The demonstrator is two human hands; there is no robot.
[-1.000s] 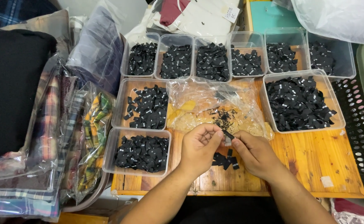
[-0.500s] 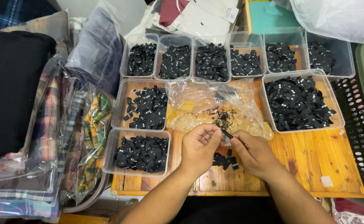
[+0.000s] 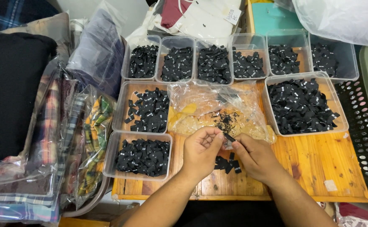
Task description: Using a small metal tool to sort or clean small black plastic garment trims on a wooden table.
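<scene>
My left hand (image 3: pixel 200 150) and my right hand (image 3: pixel 254 156) meet over the front of a wooden table (image 3: pixel 318 168). Both pinch a small black fabric label (image 3: pixel 229 137) between their fingertips. A little heap of loose black labels (image 3: pixel 227 163) lies on the wood just under the hands. Behind the hands a crumpled clear plastic bag (image 3: pixel 217 109) holds more black labels.
Clear plastic tubs full of black labels ring the work spot: two at left (image 3: pixel 144 156) (image 3: pixel 147 110), a large one at right (image 3: pixel 303 105), a row of several at the back (image 3: pixel 213 63). Bagged plaid fabrics (image 3: pixel 53 138) lie left; a black perforated basket (image 3: pixel 366 138) stands right.
The hands stay together over the same spot; the fingers have shifted slightly on the small label. Nothing else has moved.
</scene>
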